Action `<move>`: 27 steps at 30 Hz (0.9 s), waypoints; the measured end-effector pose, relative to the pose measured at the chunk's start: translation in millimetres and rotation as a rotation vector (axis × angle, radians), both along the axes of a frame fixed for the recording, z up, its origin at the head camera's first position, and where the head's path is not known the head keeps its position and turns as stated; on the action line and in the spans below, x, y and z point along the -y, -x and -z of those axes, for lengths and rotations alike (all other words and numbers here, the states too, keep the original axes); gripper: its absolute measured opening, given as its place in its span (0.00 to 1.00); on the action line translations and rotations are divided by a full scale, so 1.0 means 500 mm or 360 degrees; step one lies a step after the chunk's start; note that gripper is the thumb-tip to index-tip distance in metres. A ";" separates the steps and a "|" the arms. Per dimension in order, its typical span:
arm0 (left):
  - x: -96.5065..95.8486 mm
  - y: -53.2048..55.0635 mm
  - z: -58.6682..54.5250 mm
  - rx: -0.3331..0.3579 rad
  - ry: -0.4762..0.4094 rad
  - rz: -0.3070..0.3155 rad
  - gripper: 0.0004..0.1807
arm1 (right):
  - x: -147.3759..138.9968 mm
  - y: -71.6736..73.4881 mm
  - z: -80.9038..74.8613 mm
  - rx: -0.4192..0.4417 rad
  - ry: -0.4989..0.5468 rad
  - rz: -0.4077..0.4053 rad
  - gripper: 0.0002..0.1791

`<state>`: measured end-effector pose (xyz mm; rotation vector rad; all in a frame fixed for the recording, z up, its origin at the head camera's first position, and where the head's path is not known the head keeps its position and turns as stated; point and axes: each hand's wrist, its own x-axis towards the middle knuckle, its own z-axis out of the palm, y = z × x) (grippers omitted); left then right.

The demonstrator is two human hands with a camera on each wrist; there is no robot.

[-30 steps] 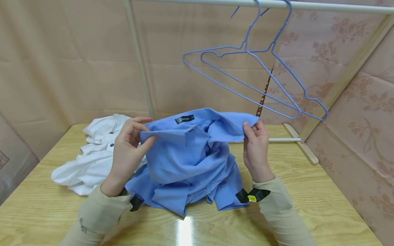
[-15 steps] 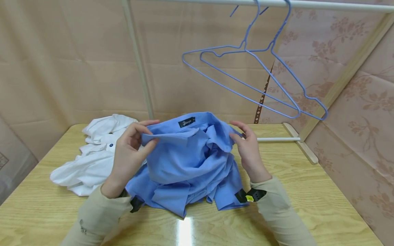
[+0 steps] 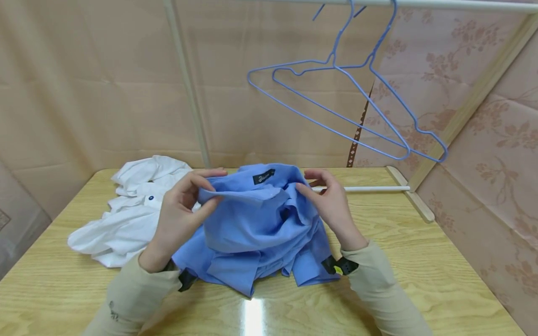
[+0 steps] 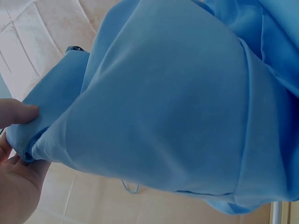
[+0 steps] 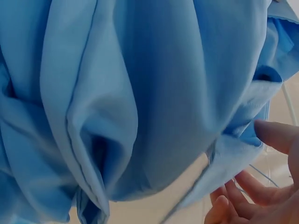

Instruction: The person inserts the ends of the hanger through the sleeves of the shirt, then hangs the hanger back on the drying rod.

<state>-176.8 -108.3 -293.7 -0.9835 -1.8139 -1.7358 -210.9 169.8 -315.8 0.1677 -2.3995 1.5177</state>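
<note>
A blue collared shirt (image 3: 252,224) lies bunched on the table, its collar raised and a black label (image 3: 264,176) facing up inside the neck. My left hand (image 3: 178,210) pinches the collar's left part between thumb and fingers; the left wrist view shows the thumb (image 4: 18,112) pressed on the fabric. On the other side, my right hand (image 3: 332,203) holds the collar's right part. In the right wrist view its thumb (image 5: 275,135) lies on the cloth, with the fingers underneath. Folds hide the shirt's front and most of its sleeves.
A crumpled white shirt (image 3: 122,224) lies to the left on the wooden table (image 3: 420,275). Two blue wire hangers (image 3: 332,67) hang from a white rail (image 3: 462,4) above. The rack's wooden foot (image 3: 409,196) and a low white bar (image 3: 374,189) stand at the back right.
My right hand has moved left and inward, bringing the stretched collar end toward the middle. The collar has sunk and rounded; my left hand has shifted slightly right with its grip kept.
</note>
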 end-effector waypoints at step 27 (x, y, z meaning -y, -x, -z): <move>-0.002 -0.004 0.002 -0.0183 0.0319 -0.0062 0.16 | -0.033 -0.013 -0.028 0.0018 0.0160 -0.0134 0.16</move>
